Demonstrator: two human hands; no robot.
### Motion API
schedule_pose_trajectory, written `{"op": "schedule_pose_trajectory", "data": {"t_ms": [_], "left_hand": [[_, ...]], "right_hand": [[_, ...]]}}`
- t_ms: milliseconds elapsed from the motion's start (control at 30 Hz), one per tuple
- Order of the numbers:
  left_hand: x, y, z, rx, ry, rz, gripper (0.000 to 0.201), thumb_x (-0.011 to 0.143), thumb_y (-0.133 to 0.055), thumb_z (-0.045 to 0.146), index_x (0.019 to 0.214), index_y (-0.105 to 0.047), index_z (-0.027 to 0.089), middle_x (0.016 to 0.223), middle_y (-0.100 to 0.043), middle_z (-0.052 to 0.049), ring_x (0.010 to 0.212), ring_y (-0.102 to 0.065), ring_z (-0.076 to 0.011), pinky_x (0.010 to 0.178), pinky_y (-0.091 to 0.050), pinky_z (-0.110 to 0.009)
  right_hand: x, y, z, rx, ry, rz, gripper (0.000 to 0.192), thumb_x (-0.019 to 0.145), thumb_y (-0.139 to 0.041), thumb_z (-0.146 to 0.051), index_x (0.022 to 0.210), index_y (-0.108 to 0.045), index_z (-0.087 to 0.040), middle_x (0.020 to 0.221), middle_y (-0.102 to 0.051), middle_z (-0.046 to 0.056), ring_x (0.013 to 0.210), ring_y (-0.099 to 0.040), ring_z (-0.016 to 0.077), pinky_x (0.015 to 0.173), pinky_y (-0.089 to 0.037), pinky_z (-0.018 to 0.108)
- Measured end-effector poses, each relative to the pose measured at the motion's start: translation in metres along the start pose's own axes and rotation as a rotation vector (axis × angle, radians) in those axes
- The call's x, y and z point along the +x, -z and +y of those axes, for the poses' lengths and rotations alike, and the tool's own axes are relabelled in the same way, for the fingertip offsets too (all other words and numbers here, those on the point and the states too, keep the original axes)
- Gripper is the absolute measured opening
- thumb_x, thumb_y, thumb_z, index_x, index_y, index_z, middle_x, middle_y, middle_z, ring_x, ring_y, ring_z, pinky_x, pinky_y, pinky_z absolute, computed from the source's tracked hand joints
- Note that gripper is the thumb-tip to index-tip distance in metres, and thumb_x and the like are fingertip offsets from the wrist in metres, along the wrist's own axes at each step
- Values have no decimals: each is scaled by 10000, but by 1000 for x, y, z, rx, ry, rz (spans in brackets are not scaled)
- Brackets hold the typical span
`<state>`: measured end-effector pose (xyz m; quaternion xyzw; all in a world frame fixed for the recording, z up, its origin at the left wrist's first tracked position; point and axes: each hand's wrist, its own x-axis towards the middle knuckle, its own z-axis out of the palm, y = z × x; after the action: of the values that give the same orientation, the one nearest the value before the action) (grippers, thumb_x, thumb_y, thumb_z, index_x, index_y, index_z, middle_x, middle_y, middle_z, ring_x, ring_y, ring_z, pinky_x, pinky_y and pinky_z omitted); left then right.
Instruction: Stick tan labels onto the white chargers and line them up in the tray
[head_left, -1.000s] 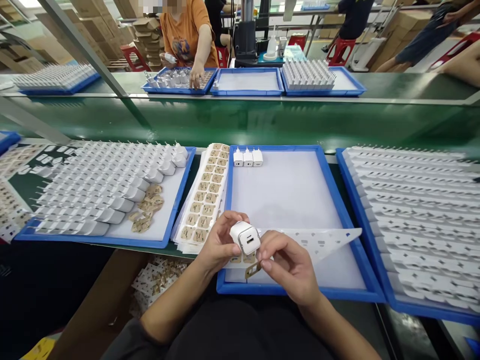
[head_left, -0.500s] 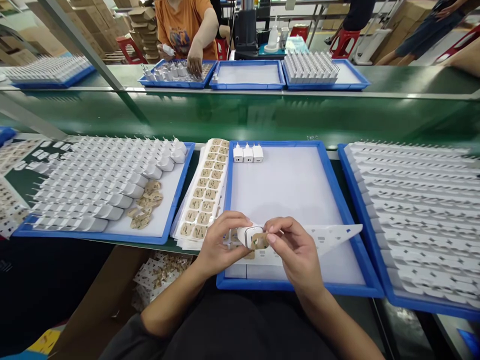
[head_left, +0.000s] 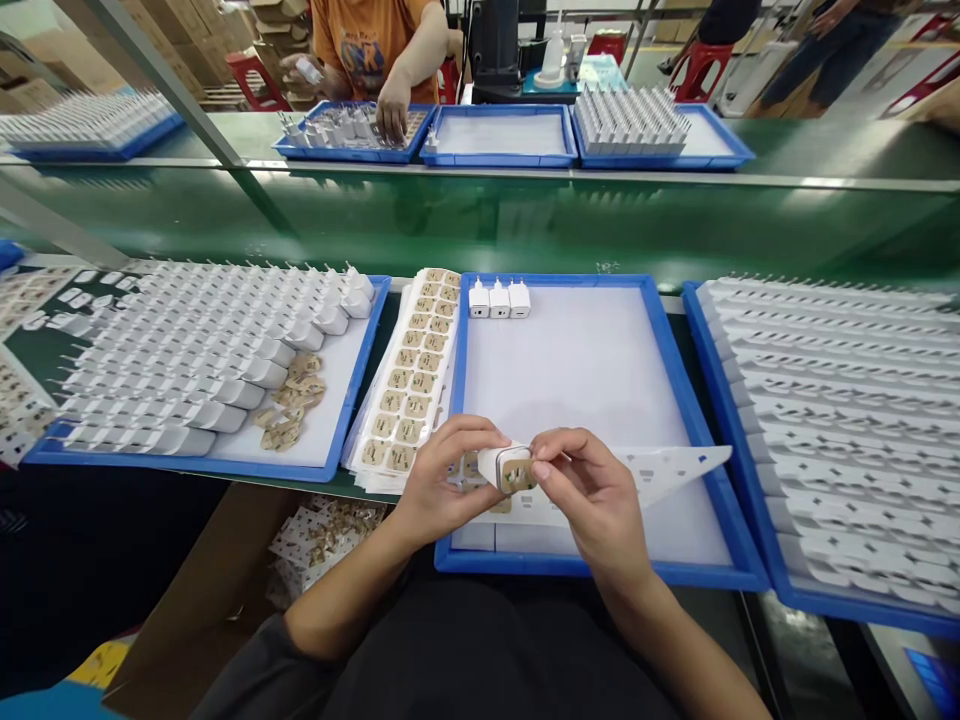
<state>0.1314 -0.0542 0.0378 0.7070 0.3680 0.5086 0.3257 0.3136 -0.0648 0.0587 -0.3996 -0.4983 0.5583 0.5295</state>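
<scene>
Centrally, our left hand [head_left: 442, 480] clamped the white charger [head_left: 501, 465] over the blue tray [head_left: 675, 400] holding three chargers [head_left: 499, 298]; its long axis lay sideways, label end facing right, where our right hand [head_left: 592, 500] pinched the sticker [head_left: 519, 473].

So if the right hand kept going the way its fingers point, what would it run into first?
The right hand points left, fingertips pressing a tan sticker onto the white charger. It would meet that charger at once, then the left hand gripping it from the other side.
</scene>
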Motion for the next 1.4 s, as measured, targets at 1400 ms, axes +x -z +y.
{"op": "schedule_pose_trajectory", "data": {"t_ms": [1400], "left_hand": [[-4, -9, -9, 233, -368, 202, 361, 817, -710, 92, 1120, -591, 249, 1054, -623, -31, 1052, -680, -209, 979, -586, -507]], "right_hand": [[7, -14, 20, 169, 51, -46, 141, 894, -642, -215, 942, -752, -289, 1001, -609, 29, 999, -591, 194, 914, -478, 354]]}}
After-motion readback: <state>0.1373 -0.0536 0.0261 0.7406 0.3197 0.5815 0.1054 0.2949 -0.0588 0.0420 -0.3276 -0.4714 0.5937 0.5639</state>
